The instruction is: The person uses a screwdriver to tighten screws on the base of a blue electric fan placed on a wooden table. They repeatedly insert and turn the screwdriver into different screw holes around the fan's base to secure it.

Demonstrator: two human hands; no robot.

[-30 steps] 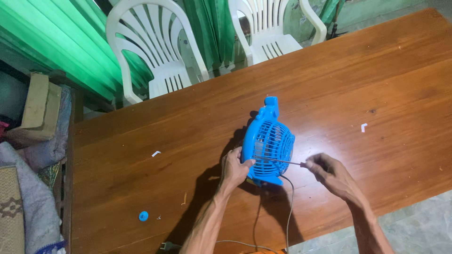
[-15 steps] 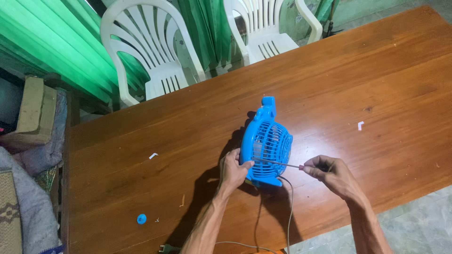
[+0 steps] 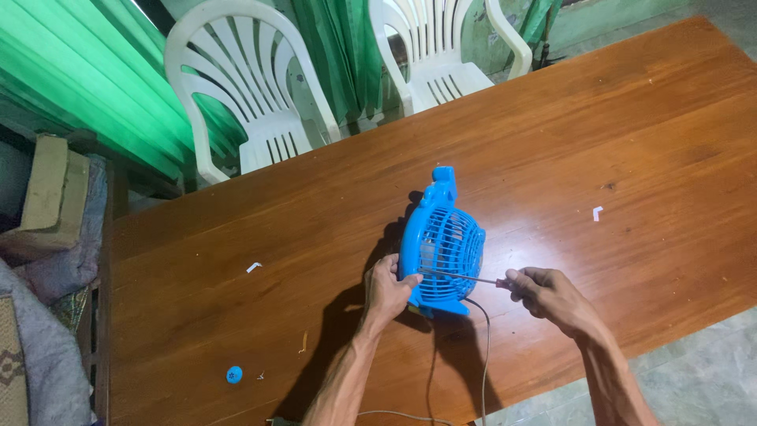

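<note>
On the table [image 3: 552, 158], our left hand [image 3: 388, 290] clasps the blue fan [image 3: 441, 244] by its rim; right of the fan, our right hand [image 3: 548, 296] pinches a screwdriver [image 3: 461, 276] through the grille. Best kept straight, fan braced.

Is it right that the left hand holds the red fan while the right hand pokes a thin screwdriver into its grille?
Not quite: the fan is blue, not red, as the head view shows. The rest holds: the left hand grips its rim while the right hand pokes a thin screwdriver into the grille.
</note>
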